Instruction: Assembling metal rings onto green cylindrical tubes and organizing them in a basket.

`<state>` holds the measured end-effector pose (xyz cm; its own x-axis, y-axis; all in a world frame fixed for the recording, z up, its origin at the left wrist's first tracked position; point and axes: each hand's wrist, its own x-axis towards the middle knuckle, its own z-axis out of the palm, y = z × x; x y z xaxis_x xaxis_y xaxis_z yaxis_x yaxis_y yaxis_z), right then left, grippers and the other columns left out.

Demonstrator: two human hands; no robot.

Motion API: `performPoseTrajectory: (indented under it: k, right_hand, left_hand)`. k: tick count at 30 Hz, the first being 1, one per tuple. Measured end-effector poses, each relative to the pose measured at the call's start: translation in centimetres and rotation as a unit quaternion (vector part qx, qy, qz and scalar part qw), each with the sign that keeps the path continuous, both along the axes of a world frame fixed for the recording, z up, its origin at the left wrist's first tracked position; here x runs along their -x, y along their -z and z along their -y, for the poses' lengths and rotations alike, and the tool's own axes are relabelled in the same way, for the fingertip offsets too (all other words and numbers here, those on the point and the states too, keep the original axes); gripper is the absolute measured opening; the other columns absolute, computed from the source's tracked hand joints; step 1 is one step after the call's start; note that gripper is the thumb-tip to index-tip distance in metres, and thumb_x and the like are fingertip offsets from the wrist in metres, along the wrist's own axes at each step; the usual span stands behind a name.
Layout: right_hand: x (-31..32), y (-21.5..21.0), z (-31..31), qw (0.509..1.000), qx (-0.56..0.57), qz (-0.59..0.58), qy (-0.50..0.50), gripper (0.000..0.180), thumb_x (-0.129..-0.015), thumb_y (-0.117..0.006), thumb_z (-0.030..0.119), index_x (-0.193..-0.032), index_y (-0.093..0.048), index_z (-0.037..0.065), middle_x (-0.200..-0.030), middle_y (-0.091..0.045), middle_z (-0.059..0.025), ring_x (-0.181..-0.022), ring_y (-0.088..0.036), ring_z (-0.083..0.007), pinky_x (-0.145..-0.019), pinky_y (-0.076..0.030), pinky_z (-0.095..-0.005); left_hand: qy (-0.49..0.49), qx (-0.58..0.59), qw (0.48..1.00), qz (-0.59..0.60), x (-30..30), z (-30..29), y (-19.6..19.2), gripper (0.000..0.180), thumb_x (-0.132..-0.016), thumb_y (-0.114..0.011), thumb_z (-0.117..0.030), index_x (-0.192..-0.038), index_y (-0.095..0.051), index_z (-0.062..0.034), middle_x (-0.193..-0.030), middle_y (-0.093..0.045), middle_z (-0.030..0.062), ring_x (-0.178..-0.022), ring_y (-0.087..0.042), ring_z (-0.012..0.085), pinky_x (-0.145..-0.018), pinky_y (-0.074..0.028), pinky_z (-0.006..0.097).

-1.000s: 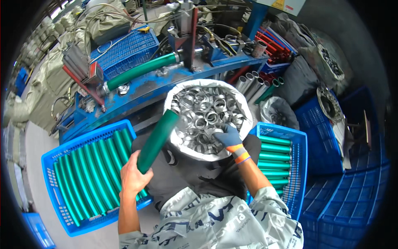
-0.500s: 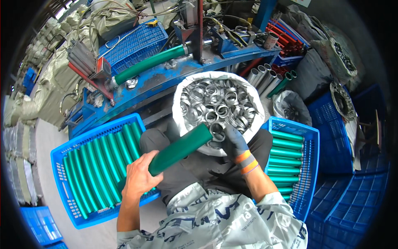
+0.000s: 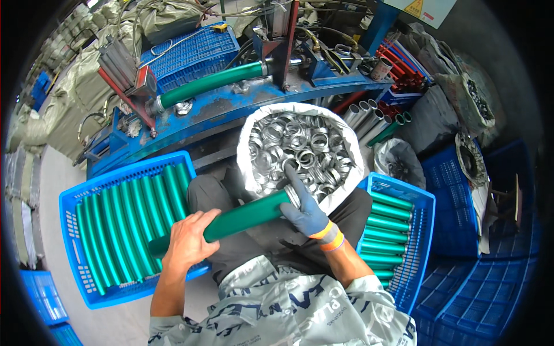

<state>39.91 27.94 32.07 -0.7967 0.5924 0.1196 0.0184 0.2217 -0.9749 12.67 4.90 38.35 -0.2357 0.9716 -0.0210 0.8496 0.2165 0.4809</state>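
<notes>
My bare left hand [image 3: 190, 239] wraps round a green tube [image 3: 245, 220] near its lower end. The tube slants up to the right across my lap. At its upper end sits a silver metal ring [image 3: 293, 196], and my right hand [image 3: 306, 210], in a dark glove with an orange cuff, grips it. The thumb presses by the tube's end while the index finger reaches over the ring. How far the ring is on the tube is partly hidden. Just beyond, a white sack [image 3: 244, 155] between my knees holds many loose silver rings [image 3: 306, 141].
A blue basket [image 3: 66, 230] of green tubes stands at my left, another blue basket [image 3: 424, 248] at my right. Ahead is a blue bench machine [image 3: 213, 112] with a green tube clamped in it [image 3: 213, 85]. Metal pipes [image 3: 369, 118] and a smaller sack [image 3: 398, 161] lie beyond the right basket.
My right hand has brought the silver ring from beside the tube onto its upper end. The tube has tipped lower toward the right. The head view has shifted slightly.
</notes>
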Motion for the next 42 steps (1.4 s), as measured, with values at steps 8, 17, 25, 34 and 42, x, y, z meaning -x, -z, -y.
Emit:
performPoseTrajectory:
  k: [8, 17, 25, 34, 42]
  right_hand:
    - [0.5, 3.4, 0.0, 0.996, 0.081, -0.043, 0.02, 0.094, -0.114, -0.071, 0.031, -0.185, -0.02, -0.003, -0.19, -0.031, -0.0227, -0.177, -0.027, -0.0309, -0.142, -0.02, -0.0411]
    - [-0.3, 12.1, -12.1, 0.88, -0.346, 0.32, 0.064, 0.039, -0.108, -0.07, 0.044, -0.134, -0.086, 0.021, -0.141, -0.078, -0.0114, -0.147, -0.063, -0.035, -0.13, -0.039, -0.0632]
    - [-0.2, 13.8, -11.5, 0.775, -0.468, 0.423, 0.038, 0.03, -0.095, -0.082, 0.045, -0.109, -0.089, 0.019, -0.139, -0.078, -0.0096, -0.146, -0.061, -0.0335, -0.135, -0.031, -0.061]
    - [-1.1, 7.2, -4.8, 0.892, 0.41, -0.174, 0.075, 0.057, -0.119, -0.064, 0.037, -0.165, -0.058, 0.003, -0.144, -0.075, -0.0081, -0.124, -0.076, -0.0185, -0.104, -0.065, -0.038]
    - [-1.3, 2.6, -2.6, 0.895, 0.421, -0.143, 0.013, 0.072, -0.115, -0.07, 0.029, -0.174, -0.046, -0.002, -0.155, -0.071, -0.015, -0.137, -0.072, -0.0234, -0.112, -0.064, -0.044]
  left_hand:
    - [-0.01, -0.022, 0.999, -0.024, -0.9, -0.5, 1.8, 0.073, -0.071, -0.085, -0.014, -0.143, -0.074, -0.0101, -0.107, -0.076, 0.0149, -0.1, -0.076, 0.0406, -0.087, -0.063, 0.051]
    - [-0.199, -0.178, 0.916, 0.3, -0.3, 1.4, 2.9, 0.062, -0.087, -0.096, -0.017, -0.14, -0.071, 0.003, -0.118, -0.079, 0.007, -0.102, -0.074, 0.0184, -0.095, -0.06, 0.035]
    - [-0.22, -0.359, 0.749, 0.511, 0.1, 1.3, 5.2, 0.072, -0.101, -0.086, -0.039, -0.156, -0.059, -0.0006, -0.145, -0.073, 0.0246, -0.135, -0.071, 0.0358, -0.122, -0.054, 0.052]
    - [-0.313, -0.363, 0.445, 0.756, -3.6, -1.4, 9.7, 0.052, -0.106, -0.085, -0.044, -0.139, -0.07, -0.0079, -0.143, -0.076, 0.0164, -0.131, -0.075, 0.029, -0.11, -0.066, 0.048]
    - [-0.341, -0.376, 0.453, 0.733, -5.3, -2.8, 7.0, 0.051, -0.104, -0.087, -0.048, -0.134, -0.072, -0.0095, -0.138, -0.078, 0.0085, -0.128, -0.076, 0.0241, -0.11, -0.066, 0.044]
